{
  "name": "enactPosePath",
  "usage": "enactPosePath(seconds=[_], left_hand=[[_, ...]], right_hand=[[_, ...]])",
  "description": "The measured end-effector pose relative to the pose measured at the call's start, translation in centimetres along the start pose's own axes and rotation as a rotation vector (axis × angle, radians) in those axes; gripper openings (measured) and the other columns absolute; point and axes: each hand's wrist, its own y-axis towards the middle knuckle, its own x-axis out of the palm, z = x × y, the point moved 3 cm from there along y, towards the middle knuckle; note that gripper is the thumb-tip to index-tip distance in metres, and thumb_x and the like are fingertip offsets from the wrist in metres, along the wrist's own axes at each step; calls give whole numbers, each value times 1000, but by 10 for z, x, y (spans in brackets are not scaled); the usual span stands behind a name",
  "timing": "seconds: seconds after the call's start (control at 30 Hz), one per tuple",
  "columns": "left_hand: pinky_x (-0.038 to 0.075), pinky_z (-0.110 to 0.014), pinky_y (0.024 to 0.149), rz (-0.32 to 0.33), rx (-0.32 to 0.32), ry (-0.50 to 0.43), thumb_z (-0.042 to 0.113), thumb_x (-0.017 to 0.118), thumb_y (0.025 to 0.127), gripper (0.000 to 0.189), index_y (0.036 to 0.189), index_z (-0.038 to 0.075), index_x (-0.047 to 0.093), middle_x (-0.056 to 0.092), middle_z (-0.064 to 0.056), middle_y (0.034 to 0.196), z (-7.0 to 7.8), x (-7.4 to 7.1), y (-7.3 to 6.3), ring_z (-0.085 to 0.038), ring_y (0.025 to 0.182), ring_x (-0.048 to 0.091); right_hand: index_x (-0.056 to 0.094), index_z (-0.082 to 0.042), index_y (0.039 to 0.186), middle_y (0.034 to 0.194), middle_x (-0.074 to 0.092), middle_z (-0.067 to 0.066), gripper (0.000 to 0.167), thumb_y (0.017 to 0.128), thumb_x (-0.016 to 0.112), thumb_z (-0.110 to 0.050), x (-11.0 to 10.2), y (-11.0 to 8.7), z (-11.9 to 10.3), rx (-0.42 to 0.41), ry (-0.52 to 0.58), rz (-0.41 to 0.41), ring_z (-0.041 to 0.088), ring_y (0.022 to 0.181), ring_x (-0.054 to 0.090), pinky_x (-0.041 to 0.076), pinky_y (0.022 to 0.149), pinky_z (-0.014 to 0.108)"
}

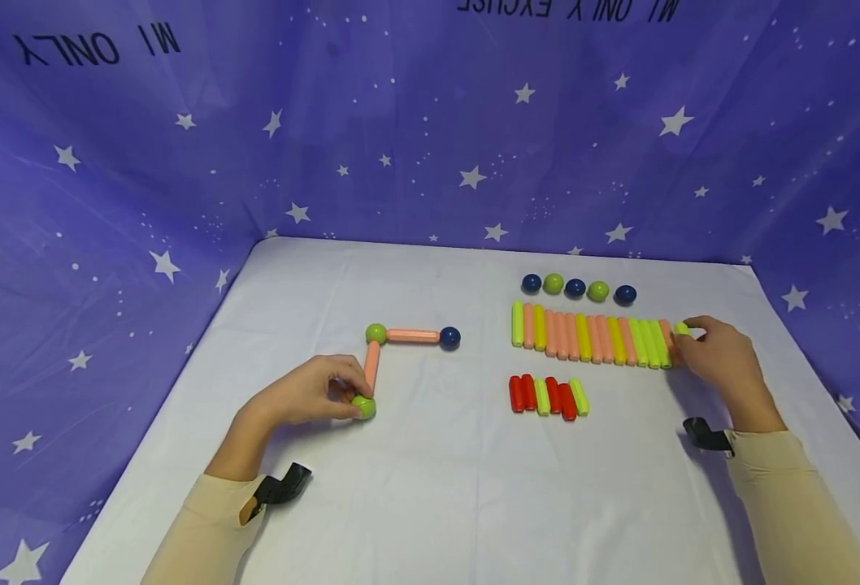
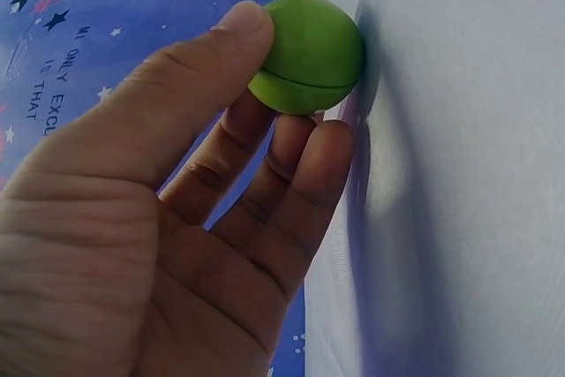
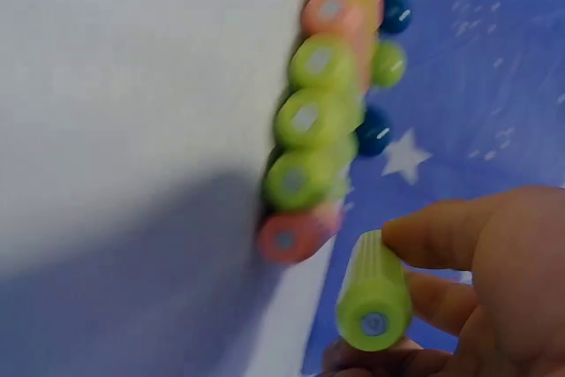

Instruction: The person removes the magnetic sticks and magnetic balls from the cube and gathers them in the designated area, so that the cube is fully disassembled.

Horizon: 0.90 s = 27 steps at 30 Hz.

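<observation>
My left hand [image 1: 320, 392] pinches a green ball [image 1: 363, 407] at the near end of a pink magnetic rod [image 1: 372, 368]. The far end of that rod meets a second green ball [image 1: 375, 333]. From there another pink rod [image 1: 413, 335] runs right to a dark blue ball [image 1: 449, 338]. In the left wrist view the held green ball [image 2: 313, 50] sits between thumb and fingers, close to the white cloth. At the right end of the long rod row, my right hand [image 1: 718, 353] grips a lime-green rod [image 3: 375, 293], its metal-tipped end facing the wrist camera.
A long row of pink, yellow and lime rods [image 1: 584, 337] lies side by side on the white-covered table [image 1: 430, 504]. Behind it stand several blue and green balls [image 1: 575, 288]. Nearer lies a shorter group of red and lime rods [image 1: 547, 396]. A purple star-patterned curtain [image 1: 430, 122] encloses the table.
</observation>
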Motion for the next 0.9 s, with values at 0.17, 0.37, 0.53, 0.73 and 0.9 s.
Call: enactPosePath(seconds=[0.17,0.37,0.53,0.73,0.9], left_hand=[[53,-34,77,-17,-2,-7,16,81,81,16,94,20,73,63,3,96,-2,2,1,-17,85,62],[52,-37,79,29,2,-63,11,72,89,8,97,11,72,64,-2,96,-1,-7,8,-23,87,60],[52,-33,64,233,-87,3,18,66,95,14,103,7,68,62,-5,97,-11,-27,17,-24,76,63],[52,-36,59,319,-159,65,21,61,97,33,126,5,57,54,-13,118,-20,-36,32,-25,75,60],[53,-36,59,284,-148,53,21,64,95,39,132,9,58,53,-10,124,-24,-33,47,-24,78,59]], right_hand=[[40,12,136,126,44,40,55,99,41,-29,7,17,20,42,-57,-77,55,109,45,40,86,66],[38,12,137,130,40,40,58,101,31,-32,12,24,24,28,-44,-108,56,114,40,36,92,67],[33,15,139,128,40,39,68,101,27,-41,3,19,17,70,-22,-97,50,106,43,39,89,66],[41,15,134,116,52,38,60,99,41,-34,-3,7,-34,-81,-58,41,53,102,51,43,80,63],[48,9,132,108,56,31,51,97,50,-28,10,-8,-101,-282,-50,50,44,93,55,46,74,57]])
